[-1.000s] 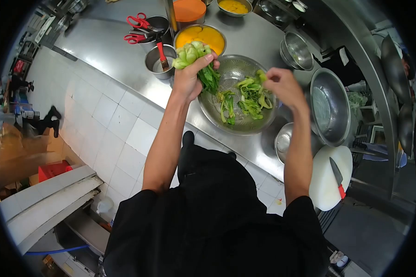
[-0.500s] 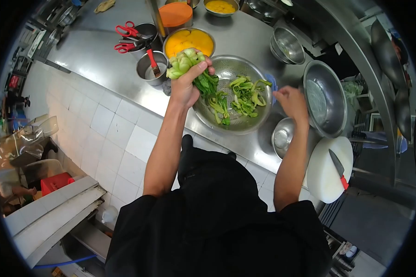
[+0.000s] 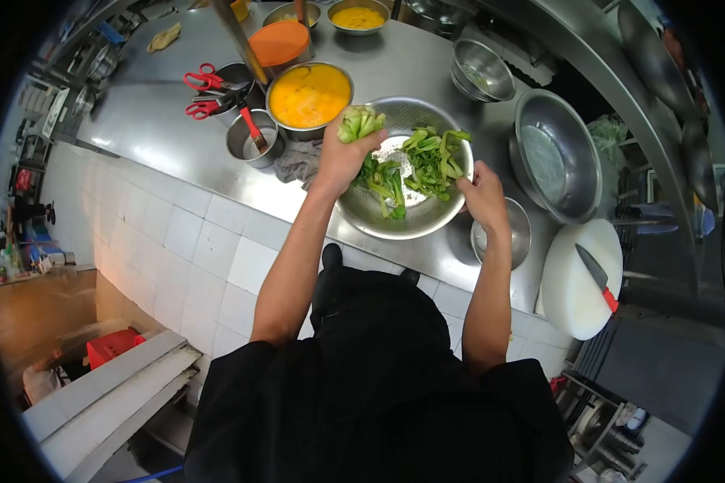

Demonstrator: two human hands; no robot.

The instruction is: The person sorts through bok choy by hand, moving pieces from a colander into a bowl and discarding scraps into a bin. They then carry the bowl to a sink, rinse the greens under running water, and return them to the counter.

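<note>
A perforated steel colander (image 3: pixel 433 223) holds loose green leaves (image 3: pixel 433 165) on its right side and a leafy bunch on its left. My left hand (image 3: pixel 342 163) is wrapped around a bunch of bok choy (image 3: pixel 361 123), its pale stem ends showing above the fist and its leaves hanging over the colander. My right hand (image 3: pixel 485 196) grips the colander's right rim, thumb inside the edge. Below that hand, partly covered by it, sits a small steel bowl (image 3: pixel 517 233). A grey cloth (image 3: pixel 298 163) lies to the left of my left hand.
Beyond the colander stands a bowl of yellow egg yolks (image 3: pixel 310 97), beside a pot with red-handled scissors (image 3: pixel 209 79) and a small pot with a brush (image 3: pixel 254 141). To the right are a large steel basin (image 3: pixel 557 157) and a round white cutting board (image 3: pixel 576 298) bearing a knife (image 3: pixel 594 271).
My right hand has come onto the colander's rim; the blue thing beside it no longer shows. My left hand, with the bok choy, has moved right and slightly down. The view has shifted.
</note>
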